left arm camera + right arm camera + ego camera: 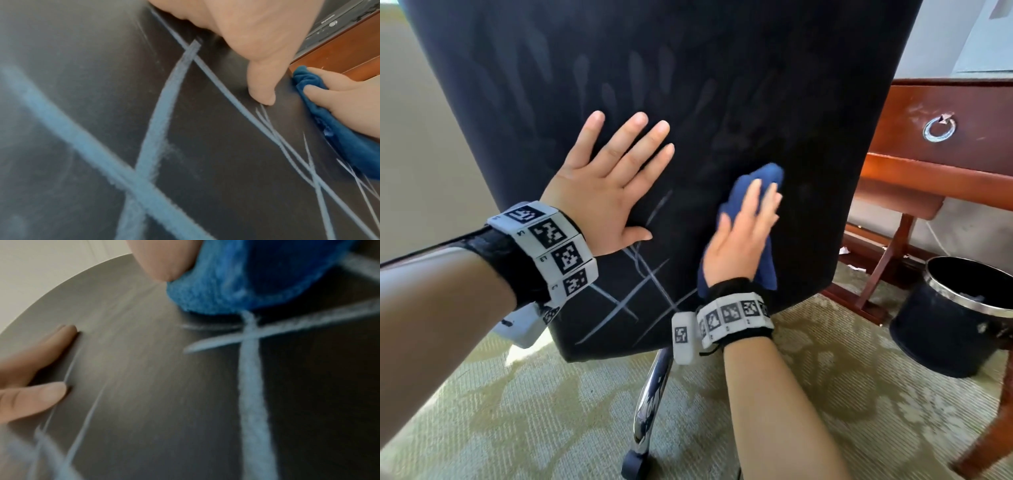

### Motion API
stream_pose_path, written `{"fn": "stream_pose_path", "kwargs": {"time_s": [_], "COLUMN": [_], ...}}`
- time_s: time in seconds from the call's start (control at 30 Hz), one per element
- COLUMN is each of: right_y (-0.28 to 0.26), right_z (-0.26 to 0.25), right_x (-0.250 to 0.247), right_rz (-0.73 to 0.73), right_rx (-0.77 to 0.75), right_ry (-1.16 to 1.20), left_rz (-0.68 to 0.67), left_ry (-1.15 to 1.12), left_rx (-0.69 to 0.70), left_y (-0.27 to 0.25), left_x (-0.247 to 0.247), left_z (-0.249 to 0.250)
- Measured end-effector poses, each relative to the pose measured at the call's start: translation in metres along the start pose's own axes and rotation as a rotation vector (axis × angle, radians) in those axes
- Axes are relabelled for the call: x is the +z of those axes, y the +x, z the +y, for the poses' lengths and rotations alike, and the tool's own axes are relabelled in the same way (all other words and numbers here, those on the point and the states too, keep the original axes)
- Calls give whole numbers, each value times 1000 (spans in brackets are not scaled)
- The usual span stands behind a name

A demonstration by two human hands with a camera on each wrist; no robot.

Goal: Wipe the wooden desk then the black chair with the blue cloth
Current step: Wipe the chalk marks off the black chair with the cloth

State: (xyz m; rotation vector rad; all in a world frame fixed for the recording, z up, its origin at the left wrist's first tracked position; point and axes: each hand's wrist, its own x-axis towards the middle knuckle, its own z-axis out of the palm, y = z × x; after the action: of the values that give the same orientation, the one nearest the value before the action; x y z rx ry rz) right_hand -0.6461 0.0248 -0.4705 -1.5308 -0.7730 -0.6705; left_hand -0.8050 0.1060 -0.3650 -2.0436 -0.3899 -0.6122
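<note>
The black chair (688, 68) has its tall backrest in front of me, streaked with pale chalk lines (640, 287) low down and faint handprints higher up. My left hand (626, 178) lies flat on the backrest, fingers spread and straight. To its right, my right hand (743, 226) presses the bunched blue cloth (767, 174) against the backrest with straight fingers; cloth sticks out above the fingertips and hangs below the palm. The left wrist view shows the cloth (339, 138) under those fingers (320, 92). The cloth (257, 280) sits over a chalk cross. The wooden desk (945, 113) stands behind on the right.
A black waste bin (962, 315) stands on the patterned carpet (534, 411) at the right, under the desk. The desk drawer has a metal ring handle (940, 128). The chair's chrome leg (650, 394) and a castor are below the backrest.
</note>
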Motion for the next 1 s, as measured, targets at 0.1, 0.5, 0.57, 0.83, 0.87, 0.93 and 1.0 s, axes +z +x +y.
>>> {"fn": "stream_pose_path", "kwargs": {"time_s": [0.1,0.5,0.57,0.83,0.87,0.93,1.0], "right_y": [6,-6,9,-21,-16,3,23], "right_z": [9,-27,-39,-30,-30,-35,-45], "right_x": [-8,7,9,14,12,10,8], "right_rz": [71,-82,-36,-358,-407,-414,-327], "right_rx": [218,-222,-259,-1047,-1120,-1163,-1096], "right_ry": [71,-123,-149,-351,-353,-335,-345], "left_rz": [-3,24,21,-67,-78,-99,-108], "left_ry": [-26,-226,-242,-379,-385,-399,-419], "left_rx": [-18,-151,-228,-418,-419,-420,-431], "left_y": [0,-17,-21,-42,-44,-45,-45], "left_x": [2,-2,-8,-1,1,2,4], "left_z": [0,-30,-45,-58,-60,-66,-72]}}
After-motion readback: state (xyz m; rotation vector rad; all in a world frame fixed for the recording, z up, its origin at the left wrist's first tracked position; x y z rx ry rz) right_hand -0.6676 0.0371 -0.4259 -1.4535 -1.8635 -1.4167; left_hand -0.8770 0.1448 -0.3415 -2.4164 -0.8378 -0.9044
